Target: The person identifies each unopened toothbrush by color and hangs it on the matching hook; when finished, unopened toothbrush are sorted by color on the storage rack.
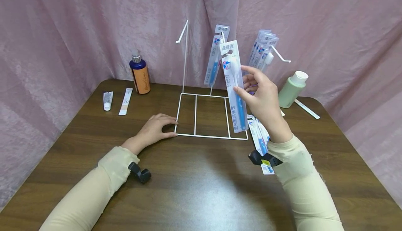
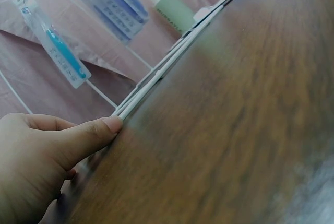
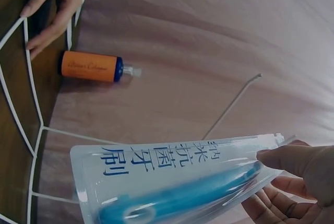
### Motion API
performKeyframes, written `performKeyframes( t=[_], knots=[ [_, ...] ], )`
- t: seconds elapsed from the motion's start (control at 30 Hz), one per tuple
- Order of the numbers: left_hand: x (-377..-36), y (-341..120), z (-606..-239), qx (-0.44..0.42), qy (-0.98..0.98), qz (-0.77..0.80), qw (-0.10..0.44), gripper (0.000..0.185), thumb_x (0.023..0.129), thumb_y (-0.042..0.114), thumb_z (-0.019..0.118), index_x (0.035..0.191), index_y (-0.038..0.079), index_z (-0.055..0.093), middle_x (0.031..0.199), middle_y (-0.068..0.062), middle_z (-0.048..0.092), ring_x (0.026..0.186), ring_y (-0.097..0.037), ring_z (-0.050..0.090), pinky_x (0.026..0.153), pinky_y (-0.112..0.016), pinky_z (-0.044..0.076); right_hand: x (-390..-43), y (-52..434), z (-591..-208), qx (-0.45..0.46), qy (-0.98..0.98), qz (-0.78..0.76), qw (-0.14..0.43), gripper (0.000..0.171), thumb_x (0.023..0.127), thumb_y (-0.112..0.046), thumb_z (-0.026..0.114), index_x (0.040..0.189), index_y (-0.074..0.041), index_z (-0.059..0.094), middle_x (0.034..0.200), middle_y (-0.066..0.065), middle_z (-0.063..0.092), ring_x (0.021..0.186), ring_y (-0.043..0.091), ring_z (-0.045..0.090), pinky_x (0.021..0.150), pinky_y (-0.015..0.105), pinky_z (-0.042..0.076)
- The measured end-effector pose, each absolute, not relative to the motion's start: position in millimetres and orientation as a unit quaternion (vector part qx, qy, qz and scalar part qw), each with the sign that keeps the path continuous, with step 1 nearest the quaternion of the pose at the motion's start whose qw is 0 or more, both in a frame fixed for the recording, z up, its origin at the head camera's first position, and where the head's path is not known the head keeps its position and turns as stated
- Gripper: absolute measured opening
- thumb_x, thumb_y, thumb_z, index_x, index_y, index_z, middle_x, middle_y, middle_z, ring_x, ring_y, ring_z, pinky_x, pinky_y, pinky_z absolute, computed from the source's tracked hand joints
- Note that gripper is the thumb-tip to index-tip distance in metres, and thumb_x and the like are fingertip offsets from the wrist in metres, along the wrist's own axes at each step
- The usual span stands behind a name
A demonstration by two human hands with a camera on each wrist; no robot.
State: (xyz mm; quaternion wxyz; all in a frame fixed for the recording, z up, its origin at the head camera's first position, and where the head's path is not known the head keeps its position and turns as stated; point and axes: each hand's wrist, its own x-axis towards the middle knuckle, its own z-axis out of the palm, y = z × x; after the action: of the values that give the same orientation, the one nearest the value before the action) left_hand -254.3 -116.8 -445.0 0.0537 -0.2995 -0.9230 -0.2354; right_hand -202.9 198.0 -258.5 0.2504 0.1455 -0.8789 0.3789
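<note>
A dark brown wood-grain table with rounded corners stands against crinkled pink fabric curtains that close off the background. At the table's middle stands a thin white wire display rack with a rectangular grid base and upright hooked rods.

The right hand is raised above the rack's right side, thumb and fingers pinching a packaged toothbrush, a long clear plastic sleeve with a white card top and a blue-handled brush inside, held upright. The left hand lies on the table, its relaxed fingers touching the near left corner of the rack's base.

More toothbrush packs hang from the rack's rods, and several lie flat on the table under the right wrist. At the back left are a blue and orange pump bottle and two small tubes; at the back right is a pale green bottle with a white cap. Both sleeves are cream knit.
</note>
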Motion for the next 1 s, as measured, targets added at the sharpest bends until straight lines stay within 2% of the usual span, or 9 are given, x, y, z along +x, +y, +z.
performKeyframes(
  t=[0.2, 0.4, 0.53, 1.0],
  knots=[
    [-256, -117, -447, -0.303, -0.922, -0.232, 0.062, 0.045, 0.081, 0.04, 0.075, 0.118, 0.015, 0.068, 0.132, -0.006, 0.062, 0.123, -0.029, 0.051, 0.104, -0.051, 0.036, -215, 189, -267, 0.144, -0.867, 0.401, 0.256, 0.053, 0.082, -0.004, 0.074, 0.132, -0.004, 0.055, 0.1, 0.018, 0.065, 0.084, 0.022, 0.061, 0.073, 0.015, 0.047],
    [-254, -116, -443, -0.298, -0.924, -0.233, 0.051, 0.045, 0.082, 0.04, 0.075, 0.119, 0.016, 0.068, 0.133, -0.006, 0.061, 0.125, -0.029, 0.05, 0.106, -0.052, 0.035, -235, 177, -279, 0.144, -0.846, 0.412, 0.305, 0.052, 0.083, -0.004, 0.073, 0.131, -0.001, 0.054, 0.101, 0.02, 0.063, 0.089, 0.026, 0.061, 0.077, 0.028, 0.053],
    [-253, -115, -442, -0.296, -0.926, -0.23, 0.047, 0.045, 0.082, 0.041, 0.074, 0.119, 0.016, 0.068, 0.134, -0.004, 0.061, 0.126, -0.028, 0.05, 0.107, -0.051, 0.035, -251, 170, -286, 0.141, -0.836, 0.423, 0.32, 0.052, 0.083, -0.005, 0.073, 0.131, 0.0, 0.054, 0.101, 0.021, 0.062, 0.091, 0.026, 0.061, 0.079, 0.032, 0.055],
    [-253, -116, -443, -0.295, -0.925, -0.235, 0.049, 0.044, 0.082, 0.04, 0.074, 0.118, 0.016, 0.068, 0.133, -0.005, 0.062, 0.125, -0.028, 0.051, 0.107, -0.051, 0.036, -294, 158, -296, 0.092, -0.832, 0.428, 0.341, 0.05, 0.085, -0.007, 0.072, 0.131, -0.002, 0.053, 0.103, 0.02, 0.062, 0.092, 0.028, 0.065, 0.082, 0.03, 0.056]
  ],
)
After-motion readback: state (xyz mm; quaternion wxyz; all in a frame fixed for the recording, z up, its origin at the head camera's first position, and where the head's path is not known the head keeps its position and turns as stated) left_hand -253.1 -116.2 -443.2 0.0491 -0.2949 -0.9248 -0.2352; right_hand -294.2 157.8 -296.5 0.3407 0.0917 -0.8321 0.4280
